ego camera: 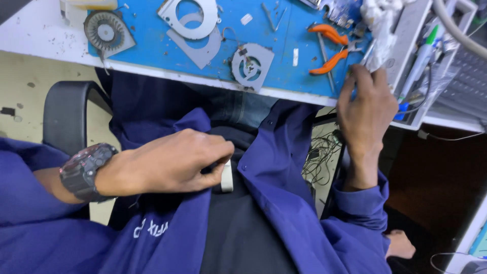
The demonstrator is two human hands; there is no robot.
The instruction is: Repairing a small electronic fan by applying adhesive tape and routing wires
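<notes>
Coat (284,203): dark blue work coat, open at the front over a black shirt; it fills the lower half of the view.
Mat (147,48): blue sheet on a white bench, strewn with small screws and bits of metal.
Chair (63,116): black armrest at left, beside the sleeve.
Tray (413,45): white organiser at the bench's right end, holding pens and cables.
Left hand (170,162): down in the lap, fingers curled shut, thumb and forefinger pinching a small white piece (227,176) that pokes out below the knuckles. What the piece is I cannot tell.
Right hand (366,109): raised to the bench edge, fingers (350,83) bent and touching the mat's right rim, just below a crumpled white cloth (380,28). Whether it grips anything I cannot tell; the palm faces away.
Watch (83,171): dark, chunky, on the left wrist.
Fans (252,66): one grey blower near the mat's front edge, another (105,33) at far left.
Plates (193,23): two grey metal covers with round holes, overlapping, between the fans.
Pliers (329,48): orange-handled, lying just left of the right fingers.
Risk: the white piece is held over the lap, away from the bench; a loosened pinch would likely drop it into the coat folds or onto the floor.
Risk: the near fan overhangs the front edge, so a brush from a sleeve could knock it off, and a sweep of the right hand could scatter the loose screws.
</notes>
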